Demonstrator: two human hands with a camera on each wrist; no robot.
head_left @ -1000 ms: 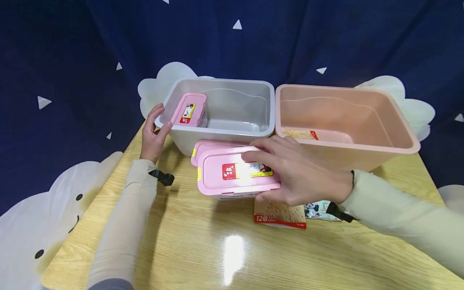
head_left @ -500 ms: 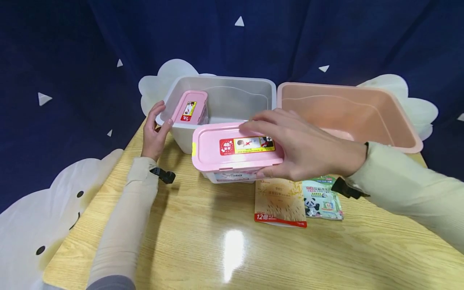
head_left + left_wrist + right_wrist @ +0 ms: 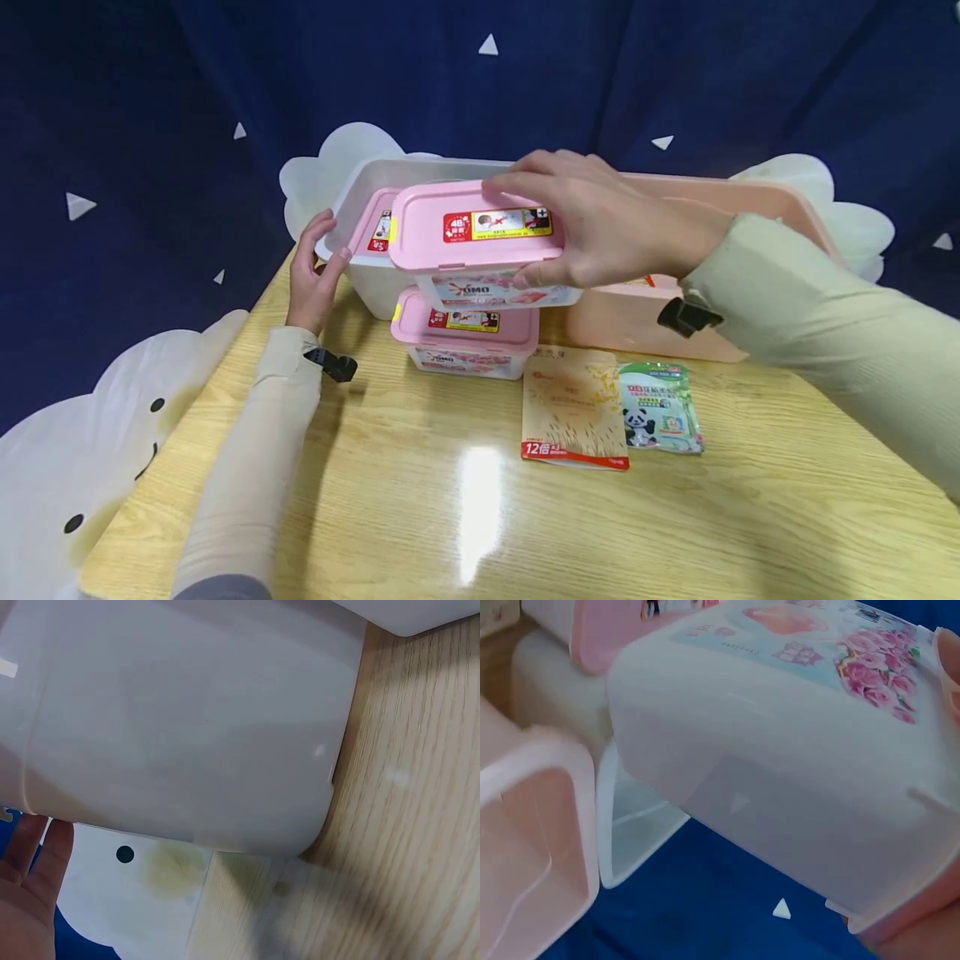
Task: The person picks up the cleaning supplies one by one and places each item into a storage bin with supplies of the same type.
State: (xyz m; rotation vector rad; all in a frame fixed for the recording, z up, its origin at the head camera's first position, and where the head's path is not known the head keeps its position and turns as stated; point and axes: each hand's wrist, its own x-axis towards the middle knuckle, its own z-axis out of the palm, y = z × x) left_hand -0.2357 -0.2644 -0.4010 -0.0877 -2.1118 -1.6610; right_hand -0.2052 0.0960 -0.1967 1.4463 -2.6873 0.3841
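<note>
My right hand (image 3: 600, 221) grips a white laundry-capsule box (image 3: 780, 742) by one end of its pink lid (image 3: 472, 221), raised in front of and over the front rim of the grey bin (image 3: 375, 283). Fingers lie on the far side of the lid, thumb on the near side. At the bin's front left corner my left hand (image 3: 311, 279) holds the rim; its fingers (image 3: 49, 859) touch the outer wall in the left wrist view. Inside the bin, a second pink-lidded box (image 3: 372, 225) is partly hidden. A third such box (image 3: 465, 346) stands on the table just below the raised one.
To the right stands a pink bin (image 3: 772, 196), partly covered by the right forearm. A tan flat packet (image 3: 576, 408) and a green panda packet (image 3: 660, 408) lie side by side on the wooden table (image 3: 375, 500). A dark blue curtain (image 3: 525, 92) hangs behind.
My right hand has lifted the held box up and away toward the grey bin, uncovering the box below and both packets. The left hand has stayed at the bin's corner.
</note>
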